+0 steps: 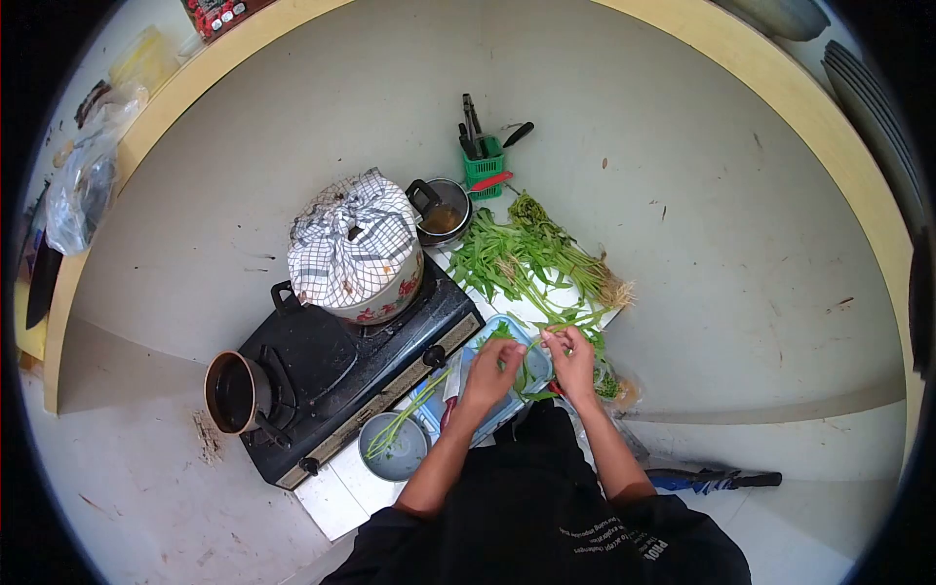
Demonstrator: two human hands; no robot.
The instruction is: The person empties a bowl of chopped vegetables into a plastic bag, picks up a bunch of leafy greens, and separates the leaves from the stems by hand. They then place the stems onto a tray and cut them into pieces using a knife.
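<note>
Over a blue tray (pixel 497 425), my left hand (pixel 490 376) has its fingers curled together in a pinch; what is between them is too small to make out. Close by on the right, my right hand (pixel 571 363) pinches a green stem (pixel 534 347) between thumb and fingers. Leafy green pieces lie in the tray under both hands. A knife (pixel 451 390) with a dark red handle rests at the tray's left side, partly hidden by my left forearm. Beyond my hands, a heap of leafy greens (pixel 517 249) with roots spreads over the white tiles.
A black gas stove (pixel 302 341) carries a large cloth-covered pot (pixel 375 263) and a small brown saucepan (pixel 237 392). A grey bowl (pixel 394 450) with long stems stands near my left forearm. Behind are a lidded pot (pixel 444 216) and a green utensil basket (pixel 485 168).
</note>
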